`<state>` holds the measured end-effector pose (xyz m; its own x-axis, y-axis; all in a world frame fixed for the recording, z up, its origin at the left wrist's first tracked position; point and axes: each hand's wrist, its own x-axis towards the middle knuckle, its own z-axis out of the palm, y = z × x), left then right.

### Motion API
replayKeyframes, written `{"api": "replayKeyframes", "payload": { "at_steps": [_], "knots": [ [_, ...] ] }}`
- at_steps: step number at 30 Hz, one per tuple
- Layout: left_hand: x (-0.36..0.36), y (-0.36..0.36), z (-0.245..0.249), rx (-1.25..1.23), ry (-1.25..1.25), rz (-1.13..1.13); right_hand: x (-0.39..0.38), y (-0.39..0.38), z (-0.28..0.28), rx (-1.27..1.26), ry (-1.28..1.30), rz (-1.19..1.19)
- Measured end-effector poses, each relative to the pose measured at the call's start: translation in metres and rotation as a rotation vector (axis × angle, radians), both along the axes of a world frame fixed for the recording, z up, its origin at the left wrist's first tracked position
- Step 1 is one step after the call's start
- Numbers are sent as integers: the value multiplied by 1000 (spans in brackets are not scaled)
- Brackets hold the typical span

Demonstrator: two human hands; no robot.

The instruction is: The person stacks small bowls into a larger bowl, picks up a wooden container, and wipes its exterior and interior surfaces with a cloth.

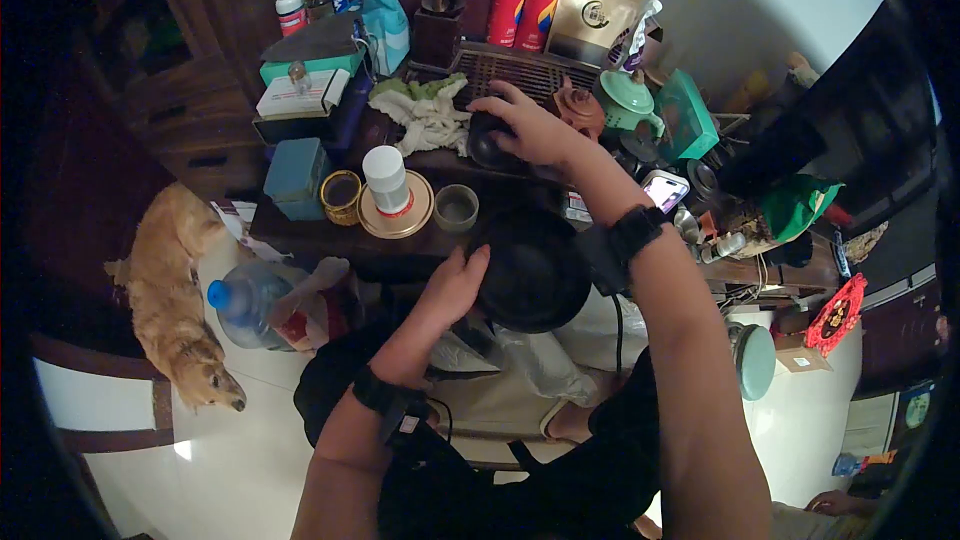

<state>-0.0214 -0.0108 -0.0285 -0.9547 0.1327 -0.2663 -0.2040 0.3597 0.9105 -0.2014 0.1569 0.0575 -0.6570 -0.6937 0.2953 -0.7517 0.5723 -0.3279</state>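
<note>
My left hand (455, 285) grips the left rim of a round black pan-like vessel (535, 275), held over my lap at the table's front edge. Farther back, my right hand (525, 125) is closed on a small dark round object (488, 143) on the table. Left of that object lies a crumpled white and green cloth (425, 112). A small glass cup (456, 208) stands between the vessel and a white bottle (387, 180) on a round golden lid (415, 212). The inside of the black vessel is too dark to make out.
Behind are a slatted tea tray (500, 68), a clay teapot (577, 108), a green enamel pot (625, 95) and two red extinguishers (508, 0). A phone (665, 190) lies right. A dog (180, 290) lies on the floor left, near a large water bottle (245, 305). Another person's hand (835, 503) shows lower right.
</note>
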Motion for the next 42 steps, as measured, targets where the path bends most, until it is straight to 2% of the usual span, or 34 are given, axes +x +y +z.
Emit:
{"api": "replayKeyframes", "payload": {
  "at_steps": [3, 6, 9, 12, 15, 21, 24, 27, 36, 42],
  "knots": [
    [2, 2, 6, -6, 23, 9, -16, 0, 11, 127, -81, 99],
    [4, 3, 9, 1, 11, 19, -27, -6, 22, 248, -198, 102],
    [5, 3, 12, -7, 21, 13, -34, -9, 20, 267, -177, 98],
    [3, 3, 13, 4, 14, -1, -47, -7, 18, 257, -108, 211],
    [1, 1, 10, 7, -17, -15, -52, -5, 21, 210, -246, 225],
    [0, 1, -2, 44, 18, -7, -45, 9, 23, 6, -294, 221],
    [-1, 1, -4, 46, 36, -4, -49, 10, 17, -26, -395, 185],
    [-1, 2, -3, 40, 31, 1, -48, 10, 14, -60, -334, 176],
    [-2, 3, 2, 43, -3, 26, -45, 10, 11, -181, -513, 71],
    [-4, 4, -8, 79, 29, 27, -35, 5, 8, -434, -813, 102]
  ]
}}
